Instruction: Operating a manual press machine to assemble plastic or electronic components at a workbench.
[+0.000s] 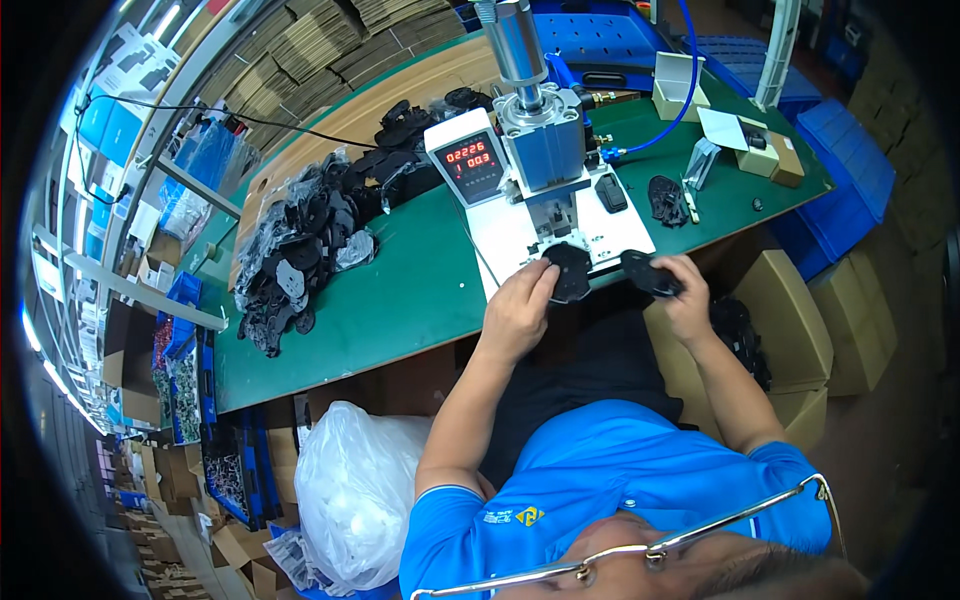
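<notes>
My left hand [519, 312] pinches a flat black rounded part [569, 276] by its left edge, at the front of a pneumatic press [545, 150]. Small holes or dots show on the part's face. The part overlaps the front of the press's white base [484, 232]; whether it rests there I cannot tell. In my right hand [686, 300] is a second black oval part [648, 273], gripped between thumb and fingers just off the base's right front corner. A white control box [462, 150] with a lit red display stands left of the press head.
Black parts lie heaped [300, 240] on the green table [420, 300] at left. Another black part [667, 201] and small boxes [770, 155] are at right. A white plastic bag [360, 490] and open carton [790, 310] flank me below. A blue air hose [692, 80] arches behind.
</notes>
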`<move>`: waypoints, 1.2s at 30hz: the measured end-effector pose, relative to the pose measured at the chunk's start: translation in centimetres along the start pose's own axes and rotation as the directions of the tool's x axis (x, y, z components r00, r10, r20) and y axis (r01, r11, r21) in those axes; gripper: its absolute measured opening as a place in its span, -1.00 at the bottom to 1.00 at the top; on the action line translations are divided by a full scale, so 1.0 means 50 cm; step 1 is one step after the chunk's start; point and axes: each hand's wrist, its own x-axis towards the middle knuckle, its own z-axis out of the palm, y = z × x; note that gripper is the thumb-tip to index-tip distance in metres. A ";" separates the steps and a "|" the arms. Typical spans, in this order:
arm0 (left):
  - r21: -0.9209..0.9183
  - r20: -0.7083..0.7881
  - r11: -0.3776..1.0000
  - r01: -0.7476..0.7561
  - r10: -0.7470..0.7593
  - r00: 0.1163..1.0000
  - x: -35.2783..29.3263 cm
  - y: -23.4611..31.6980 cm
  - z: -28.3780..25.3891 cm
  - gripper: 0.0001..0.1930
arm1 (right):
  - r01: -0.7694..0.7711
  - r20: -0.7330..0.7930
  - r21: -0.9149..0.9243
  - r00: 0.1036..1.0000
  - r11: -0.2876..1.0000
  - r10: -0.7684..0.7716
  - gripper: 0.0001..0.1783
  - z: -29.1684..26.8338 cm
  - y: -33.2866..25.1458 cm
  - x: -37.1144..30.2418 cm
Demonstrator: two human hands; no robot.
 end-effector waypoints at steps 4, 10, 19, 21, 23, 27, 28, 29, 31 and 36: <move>0.145 0.059 0.989 -0.027 0.019 0.998 0.033 -0.016 0.035 -0.51 | -0.192 -0.123 -0.212 0.978 0.958 0.168 -0.55 -0.128 0.069 -0.117; 0.208 0.118 0.977 -0.055 0.031 0.993 0.011 -0.013 0.043 -0.49 | -0.560 -0.240 -0.450 0.826 0.695 0.510 -0.58 -0.304 0.240 -0.357; 0.202 0.176 0.979 -0.042 0.006 0.984 0.032 0.011 0.034 -0.48 | -0.582 -0.221 -0.655 0.757 0.481 0.615 -0.10 -0.303 0.324 -0.411; 0.221 0.184 0.975 -0.013 -0.029 0.982 0.011 0.005 0.030 -0.48 | -0.556 -0.111 -0.529 0.794 0.641 0.598 -0.20 -0.197 0.225 -0.256; 0.208 0.181 0.978 -0.015 -0.024 0.983 0.016 0.009 0.033 -0.49 | -0.362 -0.041 -0.389 0.925 0.847 0.377 -0.28 -0.115 0.147 -0.152; 0.213 0.149 0.977 0.014 -0.047 0.988 0.019 0.014 0.037 -0.49 | 0.100 0.167 -0.256 0.984 0.961 -0.058 -0.42 0.014 0.011 0.006; 0.211 0.132 0.977 0.025 -0.054 0.990 0.020 0.015 0.037 -0.48 | 0.172 0.216 -0.252 0.969 0.952 -0.118 -0.44 0.036 -0.023 0.037; 0.218 0.129 0.976 0.029 -0.058 0.990 0.021 0.016 0.038 -0.48 | 0.244 0.263 -0.245 0.948 0.938 -0.178 -0.47 0.056 -0.049 0.062; 0.190 0.128 0.981 0.030 -0.055 0.990 0.026 0.017 0.037 -0.47 | 0.297 0.283 -0.219 0.931 0.929 -0.231 -0.45 0.089 -0.052 0.090; 0.165 0.108 0.985 0.054 -0.073 0.992 0.020 0.011 0.037 -0.47 | 0.433 0.352 -0.259 0.875 0.863 -0.333 -0.37 0.146 -0.026 0.115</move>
